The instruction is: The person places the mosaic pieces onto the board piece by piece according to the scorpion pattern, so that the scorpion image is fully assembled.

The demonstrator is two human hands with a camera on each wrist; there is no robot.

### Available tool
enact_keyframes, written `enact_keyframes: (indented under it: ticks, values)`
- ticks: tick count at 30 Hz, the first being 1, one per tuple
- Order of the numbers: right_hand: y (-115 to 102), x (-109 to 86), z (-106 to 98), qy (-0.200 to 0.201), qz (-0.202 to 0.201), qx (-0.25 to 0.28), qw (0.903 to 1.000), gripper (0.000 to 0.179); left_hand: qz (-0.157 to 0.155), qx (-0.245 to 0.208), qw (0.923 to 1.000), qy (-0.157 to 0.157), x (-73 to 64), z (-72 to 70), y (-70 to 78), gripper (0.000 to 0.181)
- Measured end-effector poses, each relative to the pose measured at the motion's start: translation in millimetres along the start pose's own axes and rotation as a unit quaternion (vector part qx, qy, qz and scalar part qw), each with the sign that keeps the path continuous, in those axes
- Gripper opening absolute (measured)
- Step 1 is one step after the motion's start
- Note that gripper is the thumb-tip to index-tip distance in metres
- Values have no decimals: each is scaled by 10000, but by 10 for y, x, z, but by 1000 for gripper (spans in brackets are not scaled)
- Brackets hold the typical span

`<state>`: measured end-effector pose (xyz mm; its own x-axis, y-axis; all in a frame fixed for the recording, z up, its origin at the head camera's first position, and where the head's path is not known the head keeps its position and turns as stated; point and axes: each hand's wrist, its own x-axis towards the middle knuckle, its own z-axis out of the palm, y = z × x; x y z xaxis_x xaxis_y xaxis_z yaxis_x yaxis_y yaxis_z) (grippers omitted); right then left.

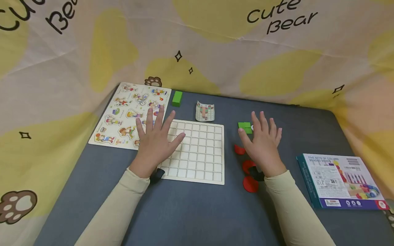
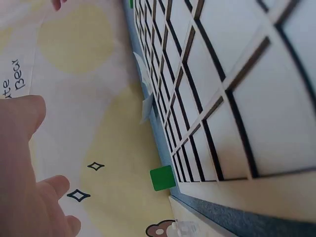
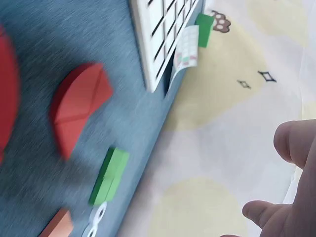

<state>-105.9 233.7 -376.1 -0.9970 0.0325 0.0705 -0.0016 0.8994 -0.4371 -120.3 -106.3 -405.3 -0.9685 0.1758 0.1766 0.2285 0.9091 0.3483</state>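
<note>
My left hand (image 1: 155, 145), fingers spread and straight, hovers over the left side of a white gridded board (image 1: 200, 153) and grips nothing. Empty too, my right hand (image 1: 264, 147) is held above the table with its fingers extended. Beneath and beside it lie red pieces, among them a round one (image 1: 250, 184) and a wedge-like one (image 1: 239, 149). Green blocks (image 1: 245, 127) sit together just beyond its thumb. The right wrist view adds an orange block (image 3: 58, 224) and a white ringed piece (image 3: 98, 212) near the green ones.
At the back left lies a board with cartoon children (image 1: 103, 128), partly behind my left hand. A single green block (image 1: 176, 98) and a small curled printed paper (image 1: 205, 112) stand behind the grid. A toy box (image 1: 341, 181) is at right; a patterned cloth (image 1: 215, 61) rises behind.
</note>
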Motion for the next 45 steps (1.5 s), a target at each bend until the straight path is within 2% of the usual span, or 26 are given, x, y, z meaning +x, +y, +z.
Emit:
enact_keyframes:
  ticks: [7, 12, 17, 23, 30, 35, 45]
  values:
    - [208, -80, -95, -75, 288, -39, 9995, 82, 32, -268, 9992, -292, -143, -26, 102, 85]
    - [353, -138, -130, -165, 429, -34, 9989, 83, 80, -246, 9985, -485, -254, 10, 144, 87]
    - [461, -178, -140, -223, 623, -102, 9978, 84, 89, -271, 9963, -814, -336, 39, 173, 88]
    - [590, -219, -97, -227, 711, -145, 9971, 84, 245, -175, 9908, -1322, -452, 92, 245, 91]
    - [717, -329, -46, -324, 871, -142, 9956, 84, 479, -123, 9800, -1926, -591, 151, 305, 90]
    - [794, -382, -23, -314, 970, -190, 9946, 86, 514, -219, 9693, -2394, -602, 169, 320, 89]
    - [946, -504, -30, -565, 1095, -234, 9921, 90, 412, -284, 9678, -2468, -569, 182, 305, 91]
